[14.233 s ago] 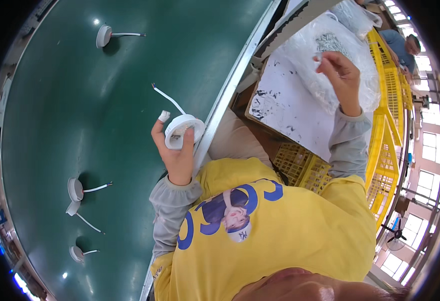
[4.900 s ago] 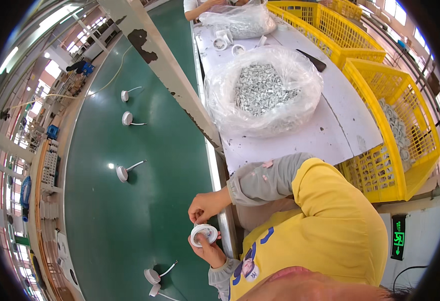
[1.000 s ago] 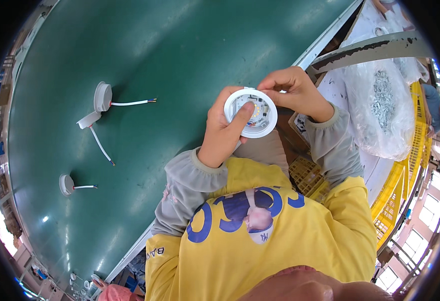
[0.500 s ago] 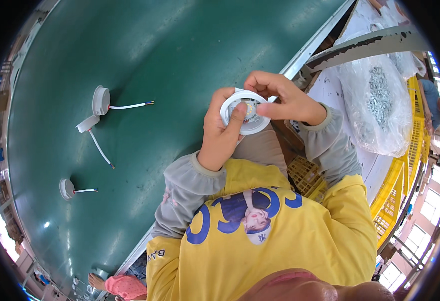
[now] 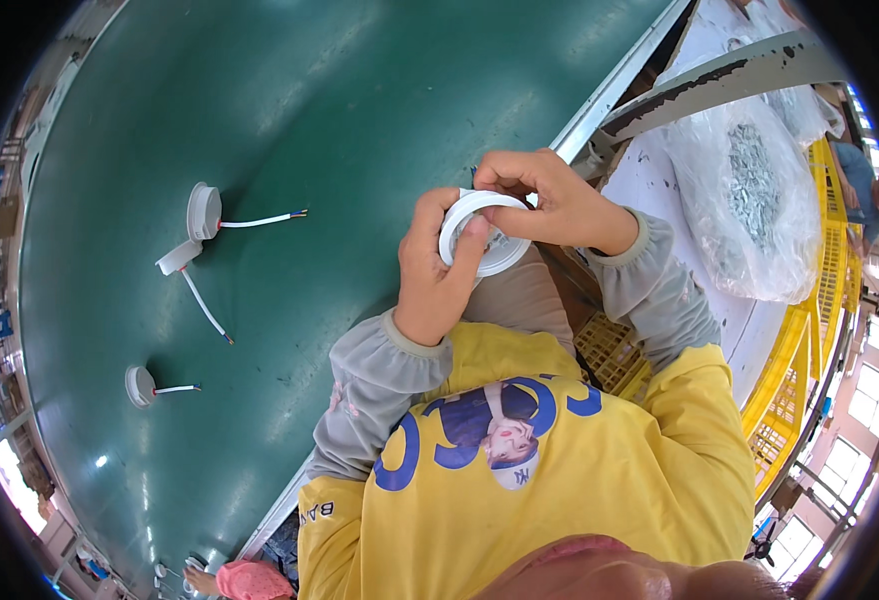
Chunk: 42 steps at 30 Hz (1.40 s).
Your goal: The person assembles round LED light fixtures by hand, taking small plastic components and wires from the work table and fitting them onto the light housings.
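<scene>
A round white lamp housing is held up in front of my chest, beside the metal edge of the green table. My left hand is closed round its left side, with the thumb reaching over the rim into the open face. At the upper right, my right hand grips the housing's rim between thumb and bent fingers. Its thumb lies over the opening and covers much of the inside. A small dark wire end shows just above the housing, near the right fingertips.
On the green table to the left lie white lamp housings with short white cables. To the right are a clear plastic bag of small metal parts, a curved metal bar and yellow crates. Another person's pink sleeve shows at lower left.
The housing has tilted, so its circuit board with yellow dots is now mostly hidden. My right thumb has moved from beside the face onto the upper rim. The view has shifted slightly.
</scene>
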Each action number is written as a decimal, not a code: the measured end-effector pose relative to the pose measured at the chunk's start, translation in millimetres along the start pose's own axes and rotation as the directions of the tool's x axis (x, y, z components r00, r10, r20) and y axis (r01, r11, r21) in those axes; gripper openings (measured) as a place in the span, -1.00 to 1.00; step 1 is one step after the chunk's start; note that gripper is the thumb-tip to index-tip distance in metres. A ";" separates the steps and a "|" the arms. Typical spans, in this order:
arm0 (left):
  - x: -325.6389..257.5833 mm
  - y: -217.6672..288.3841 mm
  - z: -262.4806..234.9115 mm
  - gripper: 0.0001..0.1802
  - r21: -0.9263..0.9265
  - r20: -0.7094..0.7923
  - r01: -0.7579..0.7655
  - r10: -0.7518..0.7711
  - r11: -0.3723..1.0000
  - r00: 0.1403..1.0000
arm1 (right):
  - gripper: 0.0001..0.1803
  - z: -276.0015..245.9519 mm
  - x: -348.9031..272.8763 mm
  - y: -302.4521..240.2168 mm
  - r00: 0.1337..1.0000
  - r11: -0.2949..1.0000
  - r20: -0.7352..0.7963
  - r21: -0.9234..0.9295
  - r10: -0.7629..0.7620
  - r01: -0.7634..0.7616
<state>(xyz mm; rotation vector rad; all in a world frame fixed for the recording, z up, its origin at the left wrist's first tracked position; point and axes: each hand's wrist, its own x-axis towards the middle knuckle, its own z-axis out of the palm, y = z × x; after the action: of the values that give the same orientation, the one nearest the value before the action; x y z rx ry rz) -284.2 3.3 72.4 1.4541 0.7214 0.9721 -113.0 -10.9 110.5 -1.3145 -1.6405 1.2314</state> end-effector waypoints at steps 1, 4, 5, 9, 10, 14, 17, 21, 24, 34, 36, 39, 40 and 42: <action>0.6 -2.4 -1.0 -0.80 0.022 -0.007 -0.031 0.031 0.999 0.999 | -0.90 1.1 0.0 -1.0 1.000 1.000 -0.001 0.002 0.000 0.000; 1.3 1.0 -2.2 -0.80 0.028 -0.007 -0.013 0.013 1.000 1.000 | -0.90 4.0 0.9 -3.1 1.000 1.000 -0.010 0.010 -0.015 0.015; 1.7 2.5 -3.2 -0.79 0.010 -0.001 0.035 -0.035 0.999 0.999 | -0.89 3.6 1.1 -2.3 1.000 0.999 -0.013 -0.053 -0.012 0.012; 1.0 -1.6 -2.5 -0.77 0.015 -0.015 0.043 -0.043 0.999 0.999 | -0.88 5.1 2.9 -4.4 1.000 0.991 -0.021 -0.131 -0.004 0.001; 1.3 -1.4 -2.0 -0.78 0.005 -0.016 0.056 -0.056 0.998 0.998 | -0.88 5.6 3.0 -4.0 1.000 0.991 -0.023 -0.130 -0.005 0.002; 0.6 -4.8 -1.4 -0.80 -0.026 -0.017 0.081 -0.081 0.996 0.997 | -0.78 7.1 4.1 -3.1 0.998 0.996 -0.055 -0.088 -0.009 0.004; -0.7 -5.1 0.8 -0.80 -0.044 -0.038 0.077 -0.078 0.996 0.996 | -0.79 4.3 4.4 -3.5 1.000 0.995 -0.019 -0.096 -0.007 0.006; -2.1 -4.8 1.3 -0.80 -0.052 -0.040 0.076 -0.078 0.996 0.996 | -0.79 3.2 3.2 -6.3 0.999 0.988 0.011 -0.150 -0.040 0.042; -1.8 -5.5 -0.1 -0.81 -0.027 -0.026 0.086 -0.087 0.996 0.996 | -0.79 4.1 2.0 -5.3 1.000 0.988 0.016 -0.151 -0.025 0.027; -3.4 -5.5 -3.8 -0.82 -0.054 -0.001 0.081 -0.081 0.995 0.997 | -0.86 4.0 1.0 -11.7 0.996 0.965 0.087 -0.259 -0.029 0.051; -3.7 -6.8 -4.2 -0.83 -0.063 -0.003 0.074 -0.075 0.995 0.997 | -0.79 6.3 1.9 -11.2 0.998 0.974 0.032 -0.221 -0.054 0.059; -5.3 -7.6 -4.9 -0.83 -0.056 -0.019 0.074 -0.075 0.996 0.997 | -0.79 8.8 3.2 -5.3 0.998 0.982 0.036 -0.182 -0.054 0.059; -5.2 -7.9 -5.3 -0.84 -0.066 -0.006 0.082 -0.082 0.994 0.997 | -0.79 9.1 3.2 -2.7 0.998 0.982 0.039 -0.179 -0.051 0.057; -6.7 -7.7 -4.8 -0.85 -0.077 0.006 0.092 -0.092 0.993 0.996 | -0.79 9.2 2.9 2.0 0.998 0.995 0.049 -0.098 -0.028 0.033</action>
<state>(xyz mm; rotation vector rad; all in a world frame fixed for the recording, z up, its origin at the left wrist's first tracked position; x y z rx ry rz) -290.8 0.7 63.5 1.3437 0.7349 0.9176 -121.5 -10.3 105.6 -1.3237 -1.7692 1.1850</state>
